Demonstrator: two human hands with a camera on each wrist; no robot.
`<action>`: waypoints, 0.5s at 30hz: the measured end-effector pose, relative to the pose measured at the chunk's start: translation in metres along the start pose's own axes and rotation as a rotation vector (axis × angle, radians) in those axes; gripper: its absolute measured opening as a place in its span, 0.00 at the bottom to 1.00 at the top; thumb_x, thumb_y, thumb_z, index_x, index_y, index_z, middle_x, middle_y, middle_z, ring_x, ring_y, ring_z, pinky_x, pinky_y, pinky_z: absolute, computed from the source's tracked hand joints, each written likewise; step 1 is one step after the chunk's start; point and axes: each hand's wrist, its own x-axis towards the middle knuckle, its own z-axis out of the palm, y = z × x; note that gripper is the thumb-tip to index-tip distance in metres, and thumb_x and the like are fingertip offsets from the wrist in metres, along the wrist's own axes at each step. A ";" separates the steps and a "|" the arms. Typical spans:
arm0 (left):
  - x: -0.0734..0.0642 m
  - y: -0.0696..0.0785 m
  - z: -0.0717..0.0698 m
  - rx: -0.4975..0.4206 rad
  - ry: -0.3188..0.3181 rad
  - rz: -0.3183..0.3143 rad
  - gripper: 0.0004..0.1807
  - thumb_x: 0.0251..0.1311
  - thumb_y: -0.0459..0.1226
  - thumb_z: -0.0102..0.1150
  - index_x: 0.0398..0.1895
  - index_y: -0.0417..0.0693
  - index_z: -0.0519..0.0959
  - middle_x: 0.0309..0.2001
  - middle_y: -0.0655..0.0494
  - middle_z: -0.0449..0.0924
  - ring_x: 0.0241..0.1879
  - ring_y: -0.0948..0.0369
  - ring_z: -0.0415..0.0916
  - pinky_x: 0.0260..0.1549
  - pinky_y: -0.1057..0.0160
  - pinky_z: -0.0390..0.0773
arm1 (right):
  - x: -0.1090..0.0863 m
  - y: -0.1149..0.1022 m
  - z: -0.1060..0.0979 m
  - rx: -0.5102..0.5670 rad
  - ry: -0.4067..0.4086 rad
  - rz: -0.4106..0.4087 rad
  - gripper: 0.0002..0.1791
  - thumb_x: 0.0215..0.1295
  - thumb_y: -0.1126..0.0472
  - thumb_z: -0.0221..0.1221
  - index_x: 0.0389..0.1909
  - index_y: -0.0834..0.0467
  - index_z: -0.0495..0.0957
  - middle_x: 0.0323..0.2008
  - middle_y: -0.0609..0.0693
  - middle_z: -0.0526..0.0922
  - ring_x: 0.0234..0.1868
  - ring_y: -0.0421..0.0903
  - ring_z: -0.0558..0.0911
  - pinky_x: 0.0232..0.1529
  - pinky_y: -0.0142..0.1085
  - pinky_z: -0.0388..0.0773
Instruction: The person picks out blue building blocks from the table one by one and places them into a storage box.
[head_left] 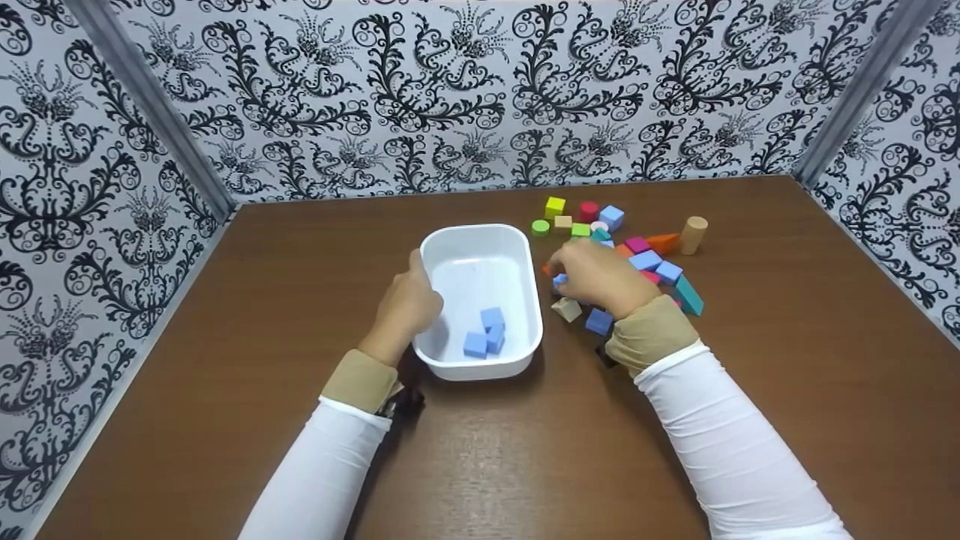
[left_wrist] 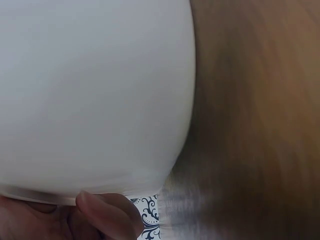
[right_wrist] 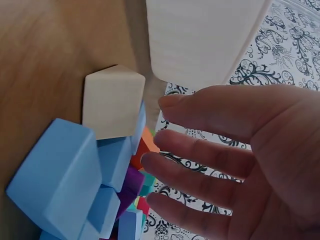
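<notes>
A white plastic tub (head_left: 517, 300) stands mid-table, with a few blue blocks (head_left: 475, 345) in its near end. My left hand (head_left: 409, 304) grips the tub's left rim; in the left wrist view its fingers (left_wrist: 107, 215) bend at the rim. Right of the tub, my right hand (head_left: 604, 274) hovers over a pile of coloured blocks. In the right wrist view that hand (right_wrist: 240, 155) has nothing between thumb and loosely extended fingers. Closest to its fingertips are a plain wooden block (right_wrist: 112, 102) and a large blue block (right_wrist: 57, 175). The hand hides part of the pile in the head view.
Behind the right hand lie a yellow cube (head_left: 555, 208), a red block (head_left: 589, 211) and a green disc (head_left: 540, 228). A wooden cylinder (head_left: 694, 235) stands upright at the pile's right, and a teal block (head_left: 688, 296) lies nearby. Patterned panels (head_left: 480, 97) border the brown table (head_left: 300, 285).
</notes>
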 end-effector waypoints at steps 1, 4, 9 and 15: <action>0.000 0.000 0.000 -0.002 0.000 0.000 0.46 0.69 0.31 0.49 0.87 0.41 0.40 0.68 0.31 0.75 0.57 0.43 0.79 0.56 0.43 0.81 | 0.000 0.000 0.001 -0.007 0.001 0.004 0.18 0.66 0.68 0.65 0.56 0.64 0.87 0.55 0.61 0.88 0.54 0.60 0.84 0.59 0.54 0.81; 0.000 -0.001 0.001 -0.010 0.000 -0.005 0.47 0.70 0.30 0.49 0.87 0.41 0.40 0.68 0.31 0.75 0.57 0.43 0.79 0.55 0.43 0.81 | 0.001 0.001 0.006 -0.027 0.009 0.008 0.20 0.65 0.68 0.66 0.58 0.64 0.86 0.56 0.62 0.87 0.56 0.60 0.83 0.59 0.55 0.81; 0.001 0.000 0.001 -0.011 -0.013 -0.008 0.47 0.70 0.30 0.49 0.87 0.42 0.39 0.67 0.32 0.76 0.56 0.44 0.80 0.54 0.44 0.82 | 0.003 0.001 0.015 -0.070 0.043 0.015 0.21 0.62 0.69 0.68 0.58 0.63 0.87 0.54 0.61 0.86 0.53 0.60 0.83 0.55 0.55 0.83; 0.002 0.002 0.002 0.002 -0.003 0.005 0.46 0.69 0.30 0.49 0.87 0.40 0.40 0.66 0.31 0.77 0.56 0.44 0.80 0.55 0.44 0.82 | 0.004 0.003 0.019 -0.124 0.065 -0.001 0.19 0.62 0.70 0.68 0.55 0.61 0.89 0.50 0.61 0.87 0.50 0.59 0.84 0.54 0.54 0.84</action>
